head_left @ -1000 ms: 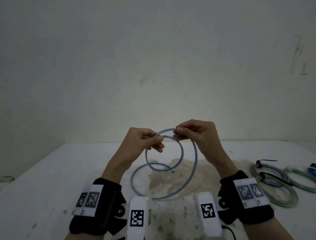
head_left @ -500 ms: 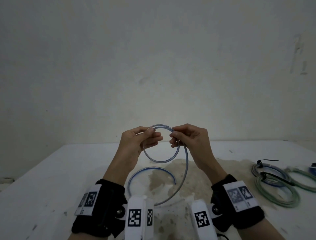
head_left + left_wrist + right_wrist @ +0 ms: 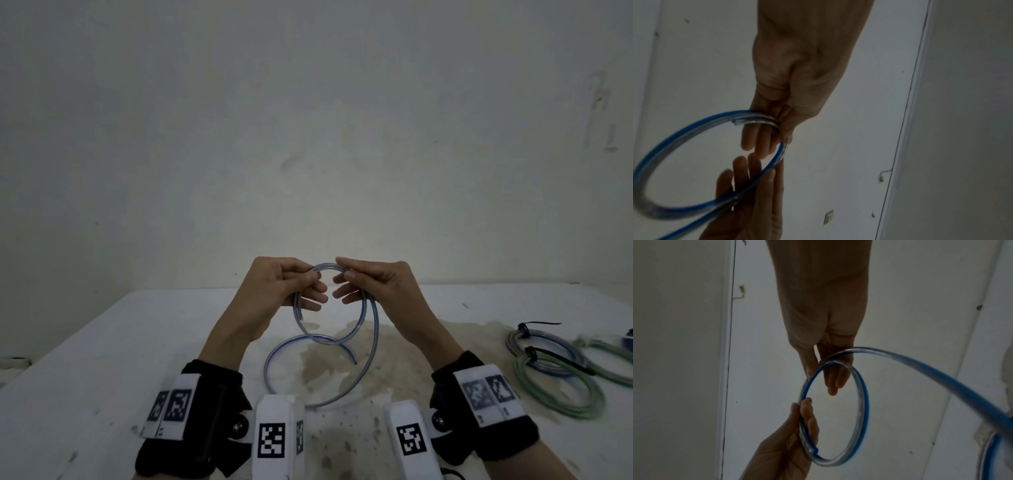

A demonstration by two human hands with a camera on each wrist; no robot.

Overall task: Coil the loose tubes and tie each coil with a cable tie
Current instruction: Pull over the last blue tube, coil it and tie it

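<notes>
A clear tube with a blue stripe (image 3: pixel 363 318) is held up over the white table (image 3: pixel 102 359) in a small loop. My left hand (image 3: pixel 291 284) pinches the loop's left top between thumb and fingers. My right hand (image 3: pixel 370 284) pinches the loop's right top. The rest of the tube (image 3: pixel 284 346) curls down onto the table in a wider turn. In the left wrist view the left hand (image 3: pixel 777 123) holds two overlapping strands of the tube (image 3: pixel 694 126), one cut end showing. In the right wrist view the right hand (image 3: pixel 822 363) grips the tube loop (image 3: pixel 861 402).
At the right of the table lie two coils tied with black cable ties: a blue-grey coil (image 3: pixel 534 346) and a green coil (image 3: pixel 565 387). More green tube (image 3: pixel 609 353) runs off the right edge. A brownish stain (image 3: pixel 342 363) marks the table's middle. A pale wall stands behind.
Both hands have drawn closer together at the top of the loop. The raised loop has become smaller and tighter, with more tube lifted off the table.
</notes>
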